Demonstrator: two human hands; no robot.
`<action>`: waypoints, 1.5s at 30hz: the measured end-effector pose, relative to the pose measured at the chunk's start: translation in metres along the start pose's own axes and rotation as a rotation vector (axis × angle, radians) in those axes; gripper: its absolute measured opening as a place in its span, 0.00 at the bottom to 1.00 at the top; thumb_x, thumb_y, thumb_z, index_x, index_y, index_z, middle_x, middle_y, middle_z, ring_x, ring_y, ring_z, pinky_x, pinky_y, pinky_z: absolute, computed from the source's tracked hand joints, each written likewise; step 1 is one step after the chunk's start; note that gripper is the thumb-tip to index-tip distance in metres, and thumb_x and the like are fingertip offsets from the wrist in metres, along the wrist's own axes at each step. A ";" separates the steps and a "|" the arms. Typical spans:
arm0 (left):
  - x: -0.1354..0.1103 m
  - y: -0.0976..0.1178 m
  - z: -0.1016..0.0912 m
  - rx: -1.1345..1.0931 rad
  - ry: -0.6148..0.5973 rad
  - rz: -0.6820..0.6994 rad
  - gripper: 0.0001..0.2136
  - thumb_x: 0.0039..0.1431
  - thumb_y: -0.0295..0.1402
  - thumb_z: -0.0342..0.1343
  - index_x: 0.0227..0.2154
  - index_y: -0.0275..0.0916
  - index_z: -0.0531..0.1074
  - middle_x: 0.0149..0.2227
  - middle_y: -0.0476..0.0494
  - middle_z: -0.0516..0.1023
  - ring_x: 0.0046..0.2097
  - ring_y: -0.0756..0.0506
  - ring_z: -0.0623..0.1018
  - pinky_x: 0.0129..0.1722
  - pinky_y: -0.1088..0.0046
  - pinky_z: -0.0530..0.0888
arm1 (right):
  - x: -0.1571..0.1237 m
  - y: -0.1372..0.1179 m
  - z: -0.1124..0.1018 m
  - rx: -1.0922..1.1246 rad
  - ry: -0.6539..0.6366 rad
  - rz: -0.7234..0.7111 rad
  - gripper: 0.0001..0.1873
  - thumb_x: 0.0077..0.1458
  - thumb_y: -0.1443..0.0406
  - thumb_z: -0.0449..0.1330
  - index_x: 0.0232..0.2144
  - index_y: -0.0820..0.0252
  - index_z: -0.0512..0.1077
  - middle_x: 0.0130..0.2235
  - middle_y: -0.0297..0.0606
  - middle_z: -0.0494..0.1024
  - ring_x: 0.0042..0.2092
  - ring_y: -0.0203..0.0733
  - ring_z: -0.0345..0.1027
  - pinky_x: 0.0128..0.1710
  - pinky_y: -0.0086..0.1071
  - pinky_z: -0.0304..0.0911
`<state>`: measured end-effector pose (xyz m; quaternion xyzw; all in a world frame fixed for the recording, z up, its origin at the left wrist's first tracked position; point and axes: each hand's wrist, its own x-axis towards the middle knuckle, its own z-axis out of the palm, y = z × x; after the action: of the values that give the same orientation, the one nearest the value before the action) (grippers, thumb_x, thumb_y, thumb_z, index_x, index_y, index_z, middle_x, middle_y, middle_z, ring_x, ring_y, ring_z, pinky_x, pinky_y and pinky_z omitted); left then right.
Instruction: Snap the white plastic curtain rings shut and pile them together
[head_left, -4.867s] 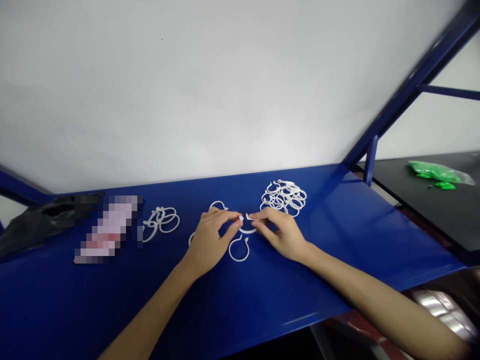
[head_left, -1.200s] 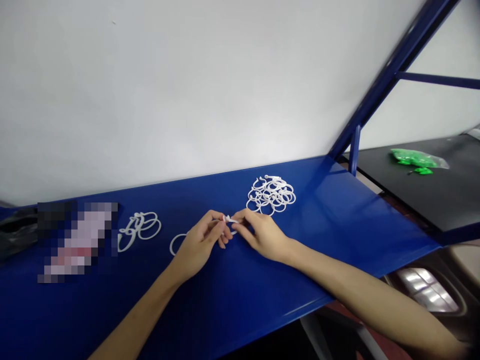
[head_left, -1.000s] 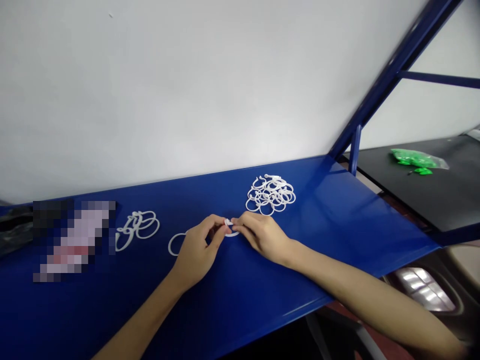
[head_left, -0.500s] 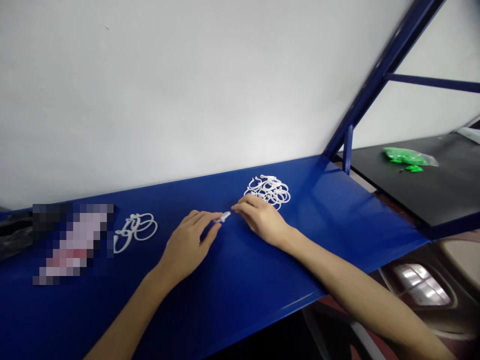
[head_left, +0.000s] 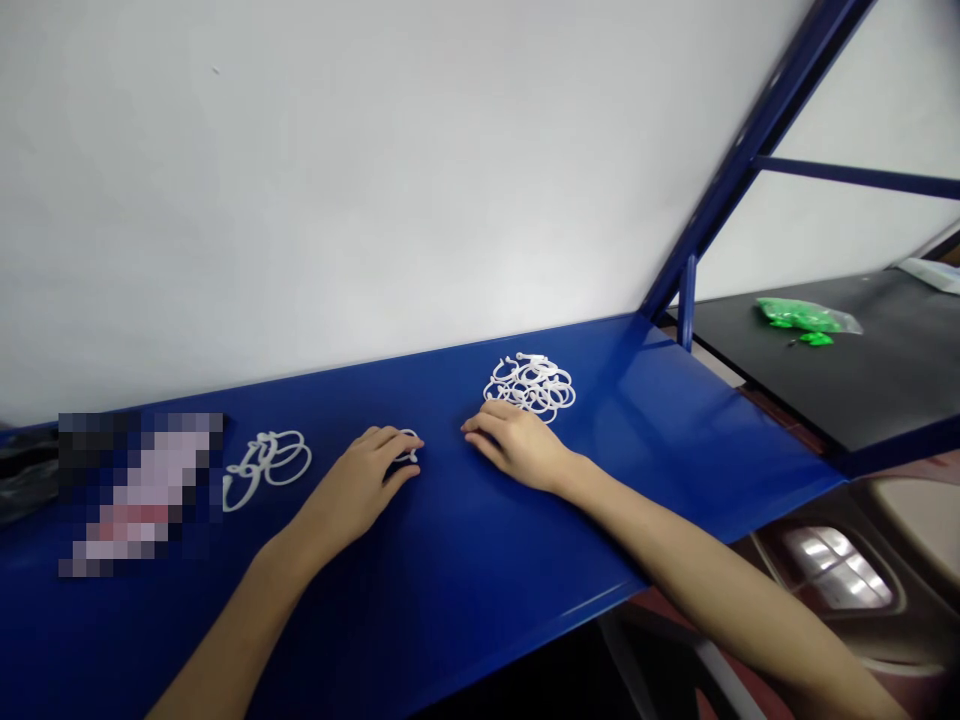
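Observation:
My left hand (head_left: 358, 484) lies low on the blue shelf (head_left: 465, 560), its fingertips closed on a white plastic ring (head_left: 410, 449) of which only a small part shows. A little to the right, my right hand (head_left: 519, 446) rests flat on the shelf with its fingers stretched out and nothing in it. Just behind the right hand's fingers lies a pile of several loose white rings (head_left: 531, 384). Left of my left hand sits a small cluster of linked white rings (head_left: 267, 462).
A blurred-out object (head_left: 142, 495) and a black bag (head_left: 22, 470) lie at the shelf's left end. A blue frame post (head_left: 757, 125) rises at the right. Beyond it, a black table (head_left: 847, 390) carries a green bag (head_left: 802, 317). A white wall stands behind.
Both hands had been pinching one white ring together. They have parted: my left hand drew the ring to the left, and my right hand let go and settled flat by the pile.

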<state>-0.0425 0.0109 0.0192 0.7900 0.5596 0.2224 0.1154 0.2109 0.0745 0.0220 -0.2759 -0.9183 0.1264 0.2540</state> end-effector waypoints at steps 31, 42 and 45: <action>-0.016 -0.020 -0.035 0.221 -0.229 -0.181 0.13 0.54 0.31 0.48 0.40 0.44 0.74 0.45 0.45 0.77 0.47 0.41 0.77 0.47 0.61 0.71 | -0.026 0.086 -0.086 -0.471 0.101 1.047 0.12 0.62 0.61 0.60 0.44 0.59 0.78 0.42 0.47 0.81 0.44 0.51 0.76 0.41 0.37 0.66; -0.001 0.001 -0.019 0.167 -0.113 -0.179 0.14 0.65 0.38 0.42 0.40 0.44 0.73 0.43 0.43 0.79 0.43 0.40 0.77 0.41 0.63 0.72 | -0.022 0.092 -0.077 -0.475 -0.001 1.063 0.19 0.65 0.56 0.52 0.40 0.59 0.80 0.42 0.51 0.82 0.46 0.57 0.77 0.42 0.40 0.68; -0.002 0.003 -0.013 0.130 -0.074 -0.217 0.14 0.66 0.41 0.43 0.43 0.45 0.72 0.45 0.44 0.79 0.44 0.40 0.78 0.42 0.63 0.73 | -0.022 0.090 -0.077 -0.489 0.004 1.069 0.20 0.65 0.57 0.50 0.41 0.59 0.80 0.43 0.52 0.82 0.46 0.58 0.77 0.42 0.41 0.68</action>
<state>-0.0468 0.0075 0.0318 0.7382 0.6505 0.1423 0.1079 0.3074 0.1424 0.0447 -0.7517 -0.6536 0.0207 0.0858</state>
